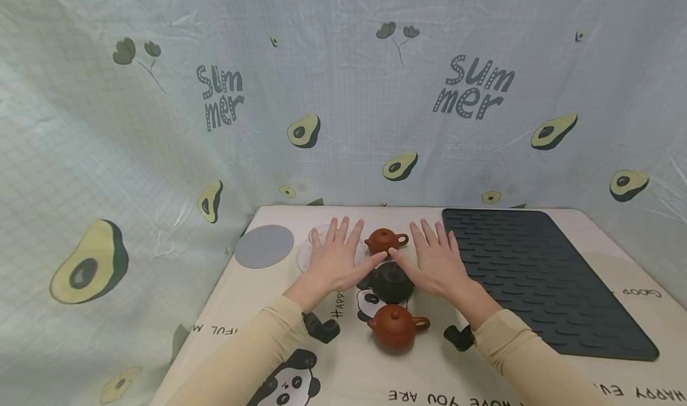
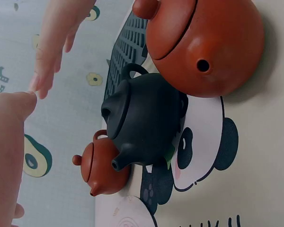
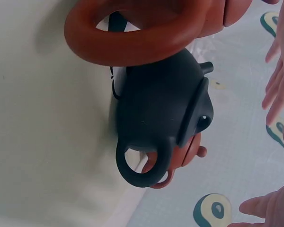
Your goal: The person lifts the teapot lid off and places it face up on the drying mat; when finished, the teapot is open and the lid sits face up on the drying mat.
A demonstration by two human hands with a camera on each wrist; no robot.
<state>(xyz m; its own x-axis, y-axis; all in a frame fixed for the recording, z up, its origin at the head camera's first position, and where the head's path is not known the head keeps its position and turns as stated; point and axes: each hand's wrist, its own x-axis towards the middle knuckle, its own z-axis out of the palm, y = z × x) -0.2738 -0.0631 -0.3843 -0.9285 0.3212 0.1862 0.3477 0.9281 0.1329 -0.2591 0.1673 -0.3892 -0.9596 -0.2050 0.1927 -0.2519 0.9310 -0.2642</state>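
Observation:
Three teapots stand in a line on the table, running away from me. Nearest is a reddish-brown teapot, behind it a black teapot, and farthest a smaller reddish-brown teapot. In the head view my left hand hovers left of the black teapot, fingers spread and straight. My right hand mirrors it on the right side, with the thumbs close together above the black teapot. Neither hand holds anything. Both wrist views show the teapots upright, lids on; the black teapot has its spout to the left.
A dark ridged mat covers the table's right side. On the left lies a grey oval patch. The tablecloth carries panda prints and lettering. A curtain with avocado prints hangs behind and at the sides.

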